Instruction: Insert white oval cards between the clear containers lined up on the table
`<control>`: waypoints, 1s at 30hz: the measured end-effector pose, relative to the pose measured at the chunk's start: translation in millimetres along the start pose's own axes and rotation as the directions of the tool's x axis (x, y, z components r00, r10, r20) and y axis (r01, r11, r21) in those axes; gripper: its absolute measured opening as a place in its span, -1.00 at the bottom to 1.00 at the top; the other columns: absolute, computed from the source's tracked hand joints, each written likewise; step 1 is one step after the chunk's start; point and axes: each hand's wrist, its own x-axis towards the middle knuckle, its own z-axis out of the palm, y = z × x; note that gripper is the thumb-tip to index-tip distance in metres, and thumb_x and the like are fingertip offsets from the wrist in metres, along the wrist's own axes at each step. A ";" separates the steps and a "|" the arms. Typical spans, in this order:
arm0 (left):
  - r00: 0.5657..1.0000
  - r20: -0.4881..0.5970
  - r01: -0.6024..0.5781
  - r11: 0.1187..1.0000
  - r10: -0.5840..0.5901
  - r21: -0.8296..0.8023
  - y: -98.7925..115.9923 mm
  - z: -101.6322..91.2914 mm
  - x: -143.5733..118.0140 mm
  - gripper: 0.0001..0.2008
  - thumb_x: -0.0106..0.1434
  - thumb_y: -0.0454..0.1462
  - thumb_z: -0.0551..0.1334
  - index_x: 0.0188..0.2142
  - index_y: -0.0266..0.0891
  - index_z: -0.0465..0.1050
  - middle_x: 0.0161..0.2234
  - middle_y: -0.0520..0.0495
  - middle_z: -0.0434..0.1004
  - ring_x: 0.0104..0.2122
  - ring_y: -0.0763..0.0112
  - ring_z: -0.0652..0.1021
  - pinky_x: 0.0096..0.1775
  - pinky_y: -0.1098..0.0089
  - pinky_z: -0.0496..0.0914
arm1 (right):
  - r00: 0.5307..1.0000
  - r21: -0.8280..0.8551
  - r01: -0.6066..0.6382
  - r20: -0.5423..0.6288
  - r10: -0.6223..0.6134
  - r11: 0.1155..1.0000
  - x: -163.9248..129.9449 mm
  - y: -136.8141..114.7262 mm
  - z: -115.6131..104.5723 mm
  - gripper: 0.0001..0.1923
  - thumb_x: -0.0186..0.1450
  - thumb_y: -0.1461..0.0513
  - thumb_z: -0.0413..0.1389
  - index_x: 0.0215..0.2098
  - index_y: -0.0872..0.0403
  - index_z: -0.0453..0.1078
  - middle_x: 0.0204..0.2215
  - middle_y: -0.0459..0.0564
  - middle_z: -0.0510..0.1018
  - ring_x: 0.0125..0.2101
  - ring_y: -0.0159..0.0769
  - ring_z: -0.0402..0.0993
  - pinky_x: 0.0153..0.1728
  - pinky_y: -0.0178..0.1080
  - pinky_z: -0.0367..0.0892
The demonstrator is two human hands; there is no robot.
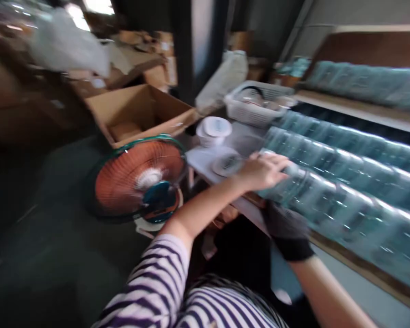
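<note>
A pale table [379,303] is noted along the right, with a brown board [367,269] laid on it. Clear containers [345,205] are lined up in rows on the board; a further row is seen behind, before a brown panel [372,48]. At the table's far left end, a white tub [205,135], a white disc [227,165] with dark print and a white basket [248,114] are placed. A fan [123,175] is stood on the left, with an open carton [123,109] behind it. The room is dimly lit; cartons and a pale sack [68,41] are stacked at the rear.

The left hand [264,171], bare, is held over the near left end of the front row; its fingers are extended and slightly spread, but contact cannot be confirmed owing to blur. The right hand [289,228], dark-gloved, is placed against the row's near side. Its fingertips are hidden, so whether anything is gripped cannot be told.
</note>
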 end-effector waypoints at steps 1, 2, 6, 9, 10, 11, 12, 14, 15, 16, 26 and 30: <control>1.000 -0.014 0.007 0.999 -0.008 -0.043 -3.8 4.0 0.9 -0.61 0.38 -0.19 0.17 0.16 -0.20 0.43 0.22 -0.17 0.41 0.22 0.14 0.40 0.27 0.04 0.24 | 0.993 -0.059 -0.103 0.051 0.106 0.993 -31.4 11.0 -2.4 -0.56 0.43 0.15 -0.12 -0.23 0.16 0.59 -0.41 0.13 0.60 -0.48 -0.23 0.46 -0.46 -0.24 0.40; 1.000 -0.012 0.000 0.997 -0.001 -0.082 -7.9 8.2 2.7 -0.60 0.37 -0.20 0.18 0.16 -0.22 0.42 0.22 -0.20 0.41 0.24 0.09 0.38 0.28 -0.03 0.19 | 0.976 -0.108 -0.177 0.109 0.189 0.978 -54.5 17.7 -7.5 -0.59 0.40 0.19 -0.10 -0.20 0.13 0.60 -0.41 0.15 0.62 -0.47 -0.18 0.50 -0.47 -0.24 0.36; 0.998 -0.064 -0.006 0.984 -0.006 -0.181 -10.2 18.3 8.4 -0.61 0.31 -0.26 0.24 0.13 -0.13 0.46 0.22 -0.18 0.41 0.30 -0.08 0.28 0.31 -0.30 -0.19 | 0.932 -0.161 -0.304 0.156 0.329 0.939 -66.3 46.4 -56.7 -0.61 0.42 0.11 -0.09 -0.11 -0.01 0.57 -0.26 0.08 0.66 -0.28 -0.15 0.60 -0.37 -0.27 0.28; 0.994 -0.106 -0.052 0.975 0.029 -0.218 5.1 20.9 10.4 -0.62 0.29 -0.27 0.24 0.11 -0.08 0.47 0.22 -0.16 0.41 0.31 -0.07 0.25 0.32 -0.28 -0.30 | 0.902 -0.259 -0.398 0.063 0.427 0.880 -28.5 95.2 -105.8 -0.58 0.42 0.08 -0.12 -0.08 0.04 0.54 -0.17 0.10 0.64 -0.22 -0.17 0.57 -0.35 -0.28 0.23; 0.993 -0.105 -0.075 0.971 0.052 -0.228 10.4 22.8 12.1 -0.61 0.29 -0.26 0.24 0.11 -0.07 0.47 0.21 -0.15 0.42 0.30 -0.06 0.27 0.33 -0.26 -0.26 | 0.890 -0.299 -0.393 0.113 0.442 0.869 -13.2 114.0 -117.1 -0.60 0.40 0.09 -0.08 -0.09 0.05 0.55 -0.15 0.10 0.63 -0.22 -0.18 0.56 -0.35 -0.28 0.22; 0.993 -0.099 -0.093 0.967 0.071 -0.238 14.8 25.2 14.4 -0.61 0.29 -0.24 0.25 0.11 -0.06 0.48 0.20 -0.15 0.44 0.28 -0.05 0.31 0.33 -0.24 -0.21 | 0.860 -0.321 -0.361 0.248 0.446 0.876 2.2 132.0 -124.5 -0.60 0.38 0.08 -0.05 -0.11 0.09 0.56 -0.19 0.12 0.63 -0.27 -0.20 0.55 -0.36 -0.29 0.22; 0.992 -0.090 -0.103 0.963 0.083 -0.248 17.8 27.9 16.9 -0.61 0.29 -0.23 0.25 0.11 -0.05 0.48 0.18 -0.14 0.46 0.25 -0.06 0.35 0.33 -0.22 -0.16 | 0.830 -0.322 -0.312 0.366 0.422 0.894 17.1 148.1 -128.1 -0.60 0.36 0.09 -0.03 -0.11 0.13 0.56 -0.21 0.13 0.63 -0.30 -0.22 0.53 -0.37 -0.29 0.22; 0.994 -0.068 -0.100 0.958 0.084 -0.268 19.6 32.5 21.4 -0.62 0.29 -0.19 0.25 0.10 -0.03 0.49 0.14 -0.15 0.51 0.19 -0.08 0.42 0.32 -0.20 -0.09 | 0.767 -0.277 -0.231 0.537 0.350 0.932 42.5 171.5 -126.6 -0.64 0.32 0.14 0.03 -0.13 0.19 0.57 -0.26 0.11 0.63 -0.34 -0.28 0.50 -0.37 -0.30 0.24; 0.995 -0.058 -0.092 0.957 0.079 -0.277 18.9 33.9 22.9 -0.62 0.29 -0.18 0.25 0.10 -0.03 0.49 0.12 -0.15 0.52 0.17 -0.08 0.43 0.31 -0.19 -0.08 | 0.752 -0.238 -0.205 0.582 0.308 0.949 52.2 178.0 -123.9 -0.66 0.30 0.18 0.05 -0.12 0.19 0.57 -0.27 0.08 0.63 -0.34 -0.31 0.48 -0.36 -0.32 0.25; 0.996 -0.049 -0.084 0.955 0.073 -0.285 17.8 34.6 23.8 -0.62 0.30 -0.17 0.25 0.11 -0.02 0.49 0.12 -0.14 0.52 0.17 -0.08 0.43 0.32 -0.18 -0.08 | 0.746 -0.193 -0.187 0.611 0.267 0.963 59.5 181.2 -121.3 -0.68 0.28 0.22 0.07 -0.11 0.19 0.57 -0.26 0.04 0.64 -0.33 -0.34 0.48 -0.34 -0.34 0.26; 0.999 -0.024 -0.053 0.954 0.048 -0.295 14.0 34.6 22.3 -0.64 0.31 -0.10 0.24 0.09 0.03 0.50 0.13 -0.05 0.52 0.20 -0.05 0.38 0.34 -0.12 -0.19 | 0.907 -0.364 -0.218 0.267 0.326 0.906 0.2 110.6 -130.2 -0.65 0.33 0.12 0.01 -0.11 0.11 0.53 -0.24 0.13 0.62 -0.25 -0.10 0.54 -0.35 -0.25 0.20; 0.997 0.018 -0.065 0.972 0.071 -0.227 13.5 35.1 22.8 -0.60 0.34 -0.06 0.19 0.12 -0.06 0.47 0.17 -0.12 0.48 0.22 -0.11 0.36 0.29 -0.21 -0.14 | 0.923 -0.284 -0.289 0.171 0.345 0.914 -63.6 69.0 -93.0 -0.61 0.40 0.13 -0.12 -0.08 0.08 0.52 -0.31 0.10 0.62 -0.33 -0.16 0.52 -0.43 -0.23 0.10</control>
